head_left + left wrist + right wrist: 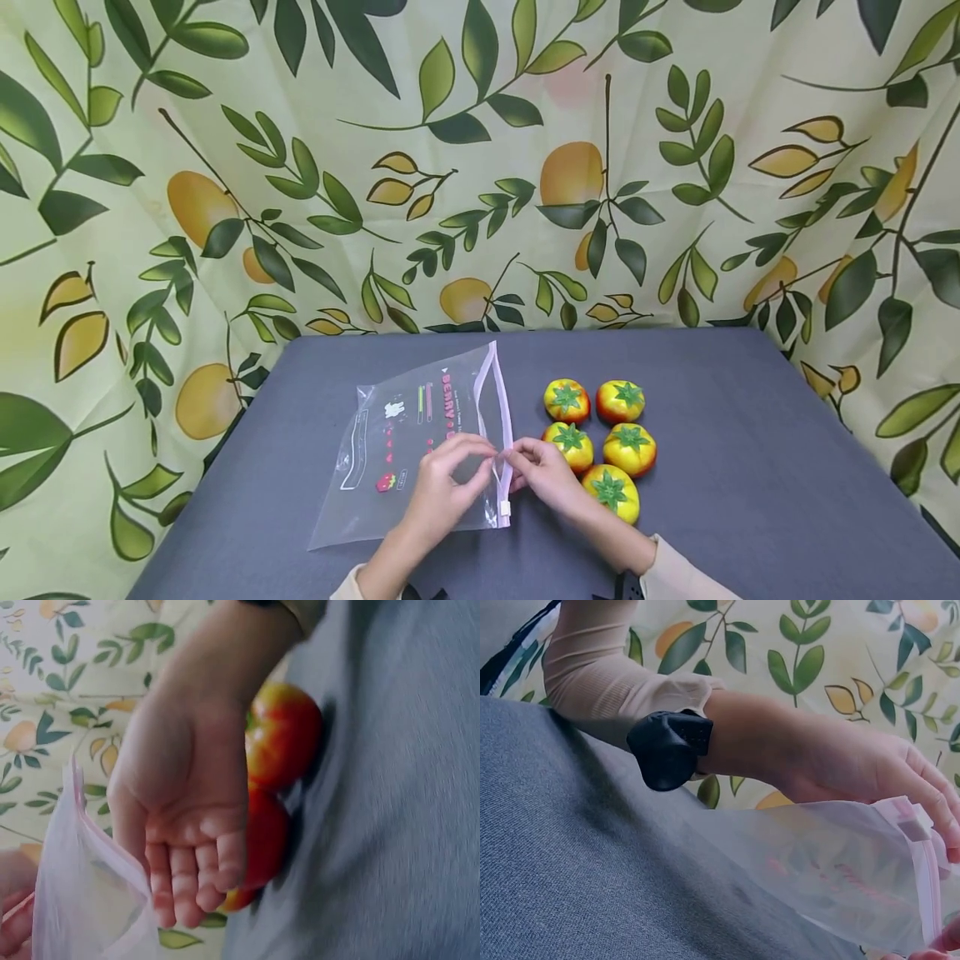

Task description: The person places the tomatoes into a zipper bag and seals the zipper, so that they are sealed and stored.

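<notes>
A clear zip bag [375, 450] printed with pink and white pictures lies on the grey table, its pink-edged mouth parted and facing right. At that mouth, my left hand [442, 483] pinches the near-left edge between thumb and fingers. Opposite it, my right hand [547, 471] pinches the pink zip strip [506, 417]. A white slider [505, 508] sits at the strip's near end. In the left wrist view, my right palm [180, 810] shows beside the bag [82, 900]. The right wrist view has my left hand [877, 772] behind the bag's slider corner [911, 821].
Several yellow-and-red tomatoes with green star-shaped tops, such as the nearest tomato [611, 493], stand grouped just right of my right hand. A leaf-patterned cloth [495, 167] hangs behind the far edge of the table [720, 500].
</notes>
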`<state>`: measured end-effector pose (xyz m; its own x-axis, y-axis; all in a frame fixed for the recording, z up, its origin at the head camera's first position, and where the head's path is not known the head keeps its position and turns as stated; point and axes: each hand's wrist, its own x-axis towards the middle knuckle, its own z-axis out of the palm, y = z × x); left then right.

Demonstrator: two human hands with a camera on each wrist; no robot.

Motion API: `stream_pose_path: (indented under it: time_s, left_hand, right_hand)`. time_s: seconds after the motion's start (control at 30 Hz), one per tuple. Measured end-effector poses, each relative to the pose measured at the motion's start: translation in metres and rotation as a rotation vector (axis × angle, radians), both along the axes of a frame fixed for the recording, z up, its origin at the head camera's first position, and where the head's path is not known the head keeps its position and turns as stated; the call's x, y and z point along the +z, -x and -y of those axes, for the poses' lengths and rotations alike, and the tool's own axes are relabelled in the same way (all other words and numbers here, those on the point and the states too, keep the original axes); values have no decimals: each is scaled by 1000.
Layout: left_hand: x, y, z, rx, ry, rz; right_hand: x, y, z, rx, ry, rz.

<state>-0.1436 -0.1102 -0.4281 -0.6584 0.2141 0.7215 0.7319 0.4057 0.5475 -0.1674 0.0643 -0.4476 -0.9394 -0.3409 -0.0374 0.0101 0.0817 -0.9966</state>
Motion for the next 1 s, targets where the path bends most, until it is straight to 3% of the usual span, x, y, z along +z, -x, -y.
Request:
stream_pose_path:
  time_s: [0.3, 0.5, 0.6, 0.7, 1.0]
  left_hand:
    - [1, -4, -4, -55, -357, 345]
    - [10, -5, -4, -62, -558, 709]
    - [14, -4, -3, -53, -610, 835]
    - [18, -4, -2, -49, -613, 878]
    - [25, -2, 5, -93, -570, 893]
  right_hand:
    - [-1, -3, 1, 3, 3, -17]
    - [-1, -3, 2, -8, -18, -19]
    - [0, -3, 2, -16, -19, -18]
    - [0, -2, 2, -32, -24, -20]
    - [5, -2, -1, -81, -72, -27]
